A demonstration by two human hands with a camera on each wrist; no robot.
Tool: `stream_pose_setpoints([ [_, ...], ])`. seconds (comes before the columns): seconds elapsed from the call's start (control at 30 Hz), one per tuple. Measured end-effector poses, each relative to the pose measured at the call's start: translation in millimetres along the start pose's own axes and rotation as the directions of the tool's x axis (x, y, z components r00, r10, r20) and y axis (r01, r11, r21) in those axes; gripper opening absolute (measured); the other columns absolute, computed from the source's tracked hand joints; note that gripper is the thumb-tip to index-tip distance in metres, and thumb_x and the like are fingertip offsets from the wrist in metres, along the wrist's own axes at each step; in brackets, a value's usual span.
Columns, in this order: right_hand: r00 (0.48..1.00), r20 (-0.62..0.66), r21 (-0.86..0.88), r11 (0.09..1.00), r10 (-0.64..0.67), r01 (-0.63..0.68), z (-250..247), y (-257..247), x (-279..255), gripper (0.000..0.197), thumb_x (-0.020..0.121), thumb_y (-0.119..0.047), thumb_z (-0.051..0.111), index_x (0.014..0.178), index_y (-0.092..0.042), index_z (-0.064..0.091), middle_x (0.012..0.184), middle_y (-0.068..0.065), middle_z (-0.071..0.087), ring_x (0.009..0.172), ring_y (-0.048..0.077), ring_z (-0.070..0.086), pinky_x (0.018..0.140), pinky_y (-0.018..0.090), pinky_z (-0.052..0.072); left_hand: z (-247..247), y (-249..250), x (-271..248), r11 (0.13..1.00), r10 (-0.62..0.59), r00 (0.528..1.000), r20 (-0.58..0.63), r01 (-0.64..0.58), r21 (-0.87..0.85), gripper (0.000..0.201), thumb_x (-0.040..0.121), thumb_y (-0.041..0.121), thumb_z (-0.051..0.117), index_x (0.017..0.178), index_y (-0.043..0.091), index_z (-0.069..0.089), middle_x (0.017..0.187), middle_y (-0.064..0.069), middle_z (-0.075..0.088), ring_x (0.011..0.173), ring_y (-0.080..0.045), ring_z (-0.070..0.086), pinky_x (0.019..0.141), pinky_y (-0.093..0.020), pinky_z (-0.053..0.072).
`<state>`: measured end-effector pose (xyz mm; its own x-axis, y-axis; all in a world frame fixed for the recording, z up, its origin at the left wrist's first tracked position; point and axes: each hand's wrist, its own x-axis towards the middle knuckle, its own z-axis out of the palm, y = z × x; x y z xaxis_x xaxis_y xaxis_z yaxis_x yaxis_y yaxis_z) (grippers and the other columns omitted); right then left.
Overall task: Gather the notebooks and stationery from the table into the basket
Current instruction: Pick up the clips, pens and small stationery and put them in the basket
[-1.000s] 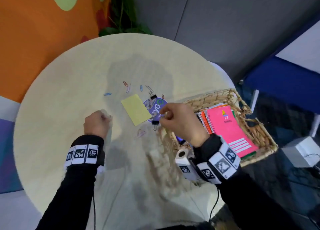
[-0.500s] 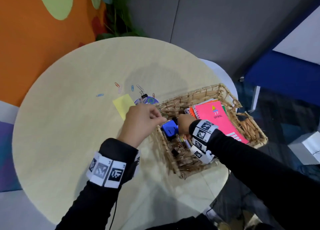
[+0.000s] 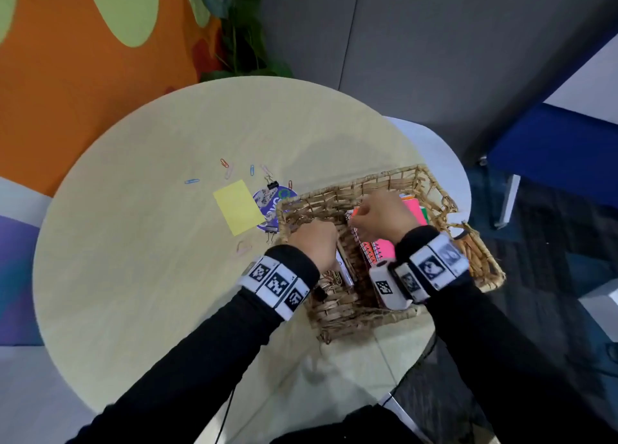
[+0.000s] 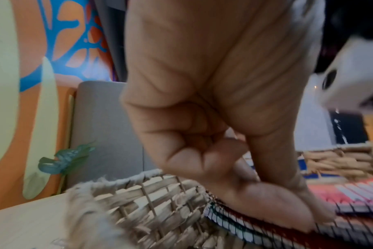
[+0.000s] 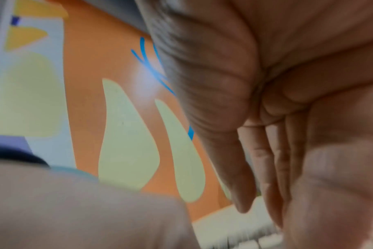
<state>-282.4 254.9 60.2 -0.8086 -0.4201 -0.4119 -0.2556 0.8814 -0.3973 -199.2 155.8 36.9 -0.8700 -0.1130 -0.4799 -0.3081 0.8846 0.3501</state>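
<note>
Both of our hands work inside the wicker basket (image 3: 384, 313) at the near right edge of the round table (image 3: 133, 276): the left hand (image 3: 314, 243) hangs over the left side, its fingers curled with thumb and forefinger brought together just above the spiral notebooks (image 4: 266, 224), though whether anything small is pinched there we cannot tell; the right hand (image 3: 381, 214) hovers over the pink notebook (image 3: 384, 246), fingers straight and together in the wrist view, holding nothing we can see. To do this step well, we judge, the hands should let go low over the notebooks, so small pieces settle inside rather than slip through the open weave, then lift clear of the rim. Half a second ago the left hand was still outside the basket, beside the yellow sticky pad (image 3: 238, 206); it has since crossed the rim, while the right hand has shifted toward the far side. Left on the table are the pad, a round printed sticker (image 3: 271, 203), binder clips and scattered paper clips (image 3: 192, 181).
</note>
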Motion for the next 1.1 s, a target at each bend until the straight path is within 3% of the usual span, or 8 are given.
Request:
stream_pose_setpoints([
  [0.17, 0.994, -0.101, 0.232, 0.97, -0.049, 0.072, -25.3, 30.1, -43.2, 0.019, 0.083, -0.013, 0.064, 0.076, 0.002, 0.074, 0.068, 0.017, 0.075, 0.065, 0.026, 0.074, 0.073, 0.043, 0.061, 1.0, 25.9, 17.7, 0.977, 0.019, 0.984, 0.175, -0.055, 0.205, 0.007, 0.085, 0.007, 0.062, 0.084, 0.0, 0.064, 0.074, -0.009, 0.061, 0.068, -0.024, 0.055, 0.06, -0.03, 0.047],
  [0.27, 0.994, -0.096, 0.269, 0.96, -0.056, 0.08, -26.6, 46.5, -55.9, 0.015, 0.085, -0.014, 0.066, 0.081, -0.002, 0.073, 0.068, 0.014, 0.074, 0.063, 0.025, 0.073, 0.07, 0.042, 0.062, 3.2, 38.9, 30.1, 0.95, 0.0, 0.964, 0.267, -0.083, 0.301, 0.028, 0.091, 0.007, 0.054, 0.063, 0.005, 0.049, 0.061, -0.003, 0.044, 0.053, -0.017, 0.044, 0.045, -0.024, 0.038],
  [0.53, 0.995, -0.102, 0.35, 0.936, -0.008, 0.043, -22.1, 61.8, -61.7, 0.012, 0.086, -0.013, 0.066, 0.086, -0.003, 0.072, 0.069, 0.015, 0.074, 0.065, 0.025, 0.073, 0.072, 0.044, 0.062, 12.6, 39.2, 47.0, 0.894, 0.011, 0.898, 0.44, -0.206, 0.399, 0.016, 0.092, 0.017, 0.056, 0.104, 0.01, 0.063, 0.084, -0.008, 0.063, 0.073, -0.021, 0.061, 0.059, -0.023, 0.055],
  [0.7, 0.993, -0.118, 0.372, 0.926, -0.027, 0.069, -24.9, 52.6, -60.8, 0.009, 0.087, -0.017, 0.065, 0.086, -0.011, 0.072, 0.072, 0.008, 0.075, 0.068, 0.02, 0.073, 0.075, 0.044, 0.061, -45.8, 4.9, 23.6, 0.995, 0.089, 0.996, 0.031, -0.088, -0.053, 0.028, 0.085, 0.025, 0.064, 0.063, 0.009, 0.061, 0.055, -0.003, 0.051, 0.052, -0.018, 0.049, 0.052, -0.027, 0.044],
  [0.8, 0.979, -0.16, 0.319, 0.933, -0.123, 0.169, -33.0, 34.6, -45.5, 0.008, 0.085, -0.018, 0.066, 0.079, -0.02, 0.071, 0.069, 0.001, 0.073, 0.069, 0.016, 0.071, 0.073, 0.044, 0.06, -73.0, -56.8, 15.6, 0.955, -0.057, 0.958, -0.281, -0.029, -0.296, 0.018, 0.084, 0.025, 0.061, 0.067, 0.018, 0.063, 0.065, 0.001, 0.056, 0.063, -0.014, 0.052, 0.062, -0.023, 0.04],
  [0.87, 0.963, -0.158, 0.239, 0.938, -0.216, 0.25, -42.1, 12.0, -28.4, 0.007, 0.085, -0.021, 0.066, 0.079, -0.023, 0.07, 0.07, -0.008, 0.071, 0.068, 0.004, 0.069, 0.066, 0.022, 0.059, -79.5, -102.8, 18.8, 0.925, -0.207, 0.893, -0.399, 0.047, -0.377, 0.012, 0.083, 0.021, 0.06, 0.073, 0.017, 0.064, 0.072, 0.002, 0.06, 0.075, -0.017, 0.058, 0.068, -0.021, 0.039],
  [0.97, 0.931, -0.144, 0.112, 0.929, -0.337, 0.353, -58.7, -33.6, 5.4, 0.006, 0.085, -0.02, 0.066, 0.085, -0.024, 0.071, 0.071, -0.013, 0.068, 0.067, -0.001, 0.065, 0.059, -0.002, 0.042, -71.0, -164.7, 42.1, 0.881, -0.382, 0.871, -0.308, 0.242, -0.407, 0.021, 0.081, 0.024, 0.068, 0.095, 0.009, 0.065, 0.098, -0.01, 0.068, 0.097, -0.027, 0.063, 0.081, -0.03, 0.045],
  [1.1, 0.854, -0.118, -0.093, 0.862, -0.507, 0.499, -67.6, -93.2, 64.1, 0.011, 0.085, -0.012, 0.063, 0.09, -0.01, 0.073, 0.075, -0.001, 0.068, 0.068, 0.012, 0.062, 0.065, 0.007, 0.042, -55.6, -208.4, 76.9, 0.865, -0.438, 0.891, -0.115, 0.383, -0.324, 0.064, 0.073, 0.035, 0.077, 0.123, 0.006, 0.049, 0.127, -0.015, 0.05, 0.116, -0.03, 0.052, 0.094, -0.036, 0.044],
])
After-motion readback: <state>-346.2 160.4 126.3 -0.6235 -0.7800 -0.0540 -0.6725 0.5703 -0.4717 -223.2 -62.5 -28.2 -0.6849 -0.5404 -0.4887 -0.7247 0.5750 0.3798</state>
